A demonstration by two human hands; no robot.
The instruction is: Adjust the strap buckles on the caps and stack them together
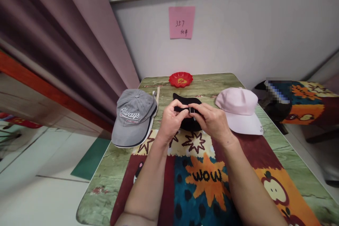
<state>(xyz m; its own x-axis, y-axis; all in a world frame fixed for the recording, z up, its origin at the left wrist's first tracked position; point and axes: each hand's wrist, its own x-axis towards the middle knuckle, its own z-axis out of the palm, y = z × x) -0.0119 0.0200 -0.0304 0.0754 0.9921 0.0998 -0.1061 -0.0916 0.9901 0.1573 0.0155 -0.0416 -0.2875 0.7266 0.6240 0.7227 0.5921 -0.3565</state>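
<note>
A black cap [191, 124] is at the middle of the table, its back strap with a small metal buckle turned toward me. My left hand [173, 118] pinches the strap on the left of the buckle. On the buckle's right side, my right hand [212, 118] grips the same strap with thumb and fingers. Part of the cap is hidden behind my hands. To the left rests a grey cap [135, 107] with "Always" lettering, lying over a white-edged one. A pale pink cap [238, 104] sits to the right, its brim facing me.
A red scalloped dish [180, 79] stands at the table's far edge by the wall. Under my arms lies a colourful patterned cloth [194, 190]. A pink paper note [182, 22] is stuck on the wall. A purple curtain [87, 31] hangs at the left.
</note>
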